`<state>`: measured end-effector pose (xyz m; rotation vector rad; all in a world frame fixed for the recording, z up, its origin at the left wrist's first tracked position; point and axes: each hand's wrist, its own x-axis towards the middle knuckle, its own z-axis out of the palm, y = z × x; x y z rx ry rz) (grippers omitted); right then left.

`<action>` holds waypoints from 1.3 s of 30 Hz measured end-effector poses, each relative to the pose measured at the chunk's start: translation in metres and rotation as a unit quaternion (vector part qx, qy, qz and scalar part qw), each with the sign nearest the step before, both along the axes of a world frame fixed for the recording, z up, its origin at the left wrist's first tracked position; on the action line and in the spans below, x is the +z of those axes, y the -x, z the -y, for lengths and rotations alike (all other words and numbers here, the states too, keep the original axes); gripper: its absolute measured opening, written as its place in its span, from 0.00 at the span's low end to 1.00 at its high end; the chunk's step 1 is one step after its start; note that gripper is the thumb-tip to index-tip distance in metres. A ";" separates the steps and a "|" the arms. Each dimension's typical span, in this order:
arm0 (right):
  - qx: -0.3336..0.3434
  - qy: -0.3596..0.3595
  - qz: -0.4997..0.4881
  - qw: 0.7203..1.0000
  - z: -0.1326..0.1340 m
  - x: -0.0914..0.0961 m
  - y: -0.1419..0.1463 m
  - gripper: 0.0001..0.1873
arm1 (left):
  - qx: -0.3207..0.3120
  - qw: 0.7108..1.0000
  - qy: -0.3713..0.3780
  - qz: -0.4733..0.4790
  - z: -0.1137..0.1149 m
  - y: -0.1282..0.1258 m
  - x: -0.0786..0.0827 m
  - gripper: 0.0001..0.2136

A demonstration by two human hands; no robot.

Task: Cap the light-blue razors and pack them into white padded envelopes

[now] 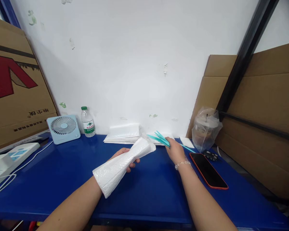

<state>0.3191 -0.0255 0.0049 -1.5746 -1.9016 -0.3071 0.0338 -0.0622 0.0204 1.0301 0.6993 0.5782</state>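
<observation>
My left hand point(132, 163) is closed round a white plastic-wrapped package point(122, 166), pinched narrow at its middle and flaring at both ends; most of the fingers are behind it. Farther right, my right hand point(174, 149) grips several thin teal strips point(161, 138), whose ends stick out to the left and to the right of the fist. A stack of flat white packages point(124, 131) lies against the wall, just beyond both hands. The two hands are apart.
A phone point(208, 170) in an orange case lies right of my right forearm, near a bagged drink cup point(204, 128). At left are a blue fan point(64, 128), a water bottle point(88, 123) and a power strip point(14, 157) with cables. Cardboard point(267, 128) walls the right side.
</observation>
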 end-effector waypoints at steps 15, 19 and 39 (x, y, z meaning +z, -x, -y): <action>0.031 -0.087 0.117 0.989 0.007 0.012 -0.006 0.22 | -0.139 0.972 0.136 0.135 -0.014 0.001 -0.014 0.28; 0.055 -0.098 0.125 0.986 0.007 0.013 -0.004 0.20 | -0.199 0.958 0.154 0.139 -0.013 -0.002 -0.015 0.29; 0.090 -0.153 0.130 0.975 0.017 0.019 0.012 0.16 | -0.273 0.928 0.187 0.173 -0.018 -0.007 -0.019 0.33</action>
